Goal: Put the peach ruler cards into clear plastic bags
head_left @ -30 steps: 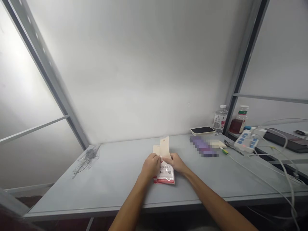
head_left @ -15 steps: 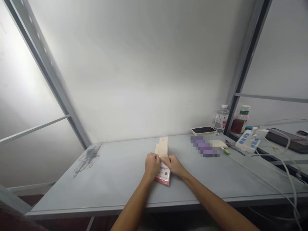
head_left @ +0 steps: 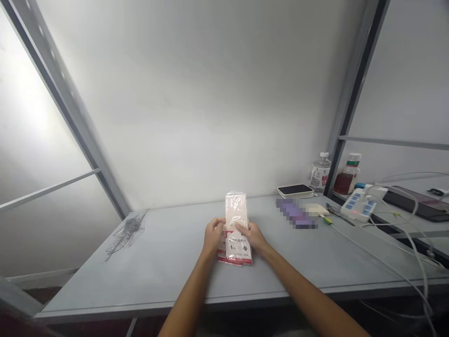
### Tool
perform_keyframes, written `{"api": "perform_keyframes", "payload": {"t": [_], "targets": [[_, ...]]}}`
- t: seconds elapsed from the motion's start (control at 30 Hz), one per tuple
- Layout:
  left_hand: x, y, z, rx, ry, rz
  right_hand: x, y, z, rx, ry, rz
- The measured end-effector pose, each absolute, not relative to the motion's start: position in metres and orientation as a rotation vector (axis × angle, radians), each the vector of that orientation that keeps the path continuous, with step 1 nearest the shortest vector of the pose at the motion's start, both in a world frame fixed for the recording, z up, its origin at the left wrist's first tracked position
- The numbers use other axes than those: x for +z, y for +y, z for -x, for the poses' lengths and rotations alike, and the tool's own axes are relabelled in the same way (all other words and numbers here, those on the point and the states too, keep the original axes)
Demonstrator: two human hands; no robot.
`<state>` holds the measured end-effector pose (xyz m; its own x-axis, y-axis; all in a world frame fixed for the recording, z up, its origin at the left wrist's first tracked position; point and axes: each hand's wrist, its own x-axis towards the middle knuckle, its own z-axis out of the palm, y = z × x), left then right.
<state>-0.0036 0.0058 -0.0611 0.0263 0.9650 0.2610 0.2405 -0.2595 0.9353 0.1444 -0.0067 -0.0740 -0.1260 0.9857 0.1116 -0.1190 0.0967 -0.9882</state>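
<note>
As our left hand (head_left: 213, 235) and right hand (head_left: 253, 235) both grip the clear plastic packet (head_left: 236, 210) (its lower end near the front edge of the desk (head_left: 157, 267)), we seem to be inspecting it; the next move calls for a steady two-handed hold.

The packet (head_left: 235, 245) is white with red edging and red and black print. The table (head_left: 157, 276) is pale grey, with dark scribbled marks (head_left: 125, 231) at one end. Farther along lie a purple strip (head_left: 296, 213), pixelated, and a cream-rimmed pad (head_left: 294, 190) with a black top. The power strip (head_left: 358, 204) is white with blue switches. The jar (head_left: 347, 180) shows dark red contents under a green-banded white cap.
</note>
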Motion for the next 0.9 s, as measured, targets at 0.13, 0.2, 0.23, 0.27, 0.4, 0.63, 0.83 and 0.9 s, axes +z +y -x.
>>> {"api": "perform_keyframes", "payload": {"t": [0.13,0.2,0.23,0.27,0.4,0.63,0.83,0.9], "targets": [[-0.054,0.003,0.003,1.179,1.095,-1.514,-0.071,-0.008,-0.146,1.267,-1.286,1.014],[-0.051,0.0,0.002,1.161,1.086,-1.484,-0.069,-0.007,-0.147,1.241,-1.31,1.035],[-0.05,-0.001,0.001,1.159,1.097,-1.475,-0.068,-0.006,-0.148,1.221,-1.327,1.047],[-0.049,-0.001,0.002,1.161,1.119,-1.468,-0.067,-0.004,-0.151,1.196,-1.345,1.064],[-0.047,0.004,0.019,1.175,1.327,-1.453,-0.064,0.006,-0.17,1.025,-1.413,1.207],[-0.05,0.014,0.089,0.867,2.075,-1.424,-0.075,0.015,-0.222,0.517,-1.445,1.733],[-0.053,0.001,0.05,0.78,2.243,-1.834,-0.079,0.01,-0.211,0.115,-1.533,1.823],[-0.056,-0.002,0.026,0.734,2.135,-2.05,-0.077,0.008,-0.2,0.042,-1.599,1.749]]}}
